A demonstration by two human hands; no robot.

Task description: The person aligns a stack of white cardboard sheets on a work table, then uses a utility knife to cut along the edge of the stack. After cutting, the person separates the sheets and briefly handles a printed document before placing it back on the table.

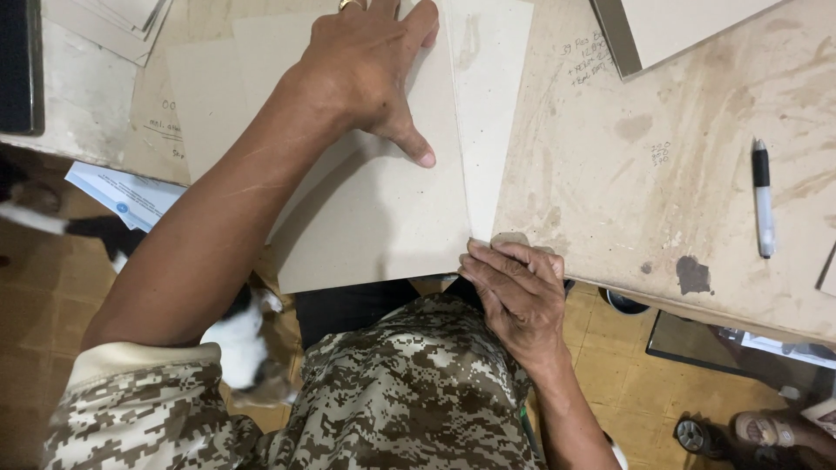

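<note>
Stained and scribbled, the pale worktable point(610, 174) fills the view above a tiled floor. Nearest, the right hand point(515, 292) is curled at the table edge, its fingers closed on the lower right corner of a grey cardboard sheet point(383, 218). Farther off, the left hand point(370, 65) is pressed flat, fingers spread, on the sheet's upper part. A pen point(763, 198) is seen well apart at the right.
</note>
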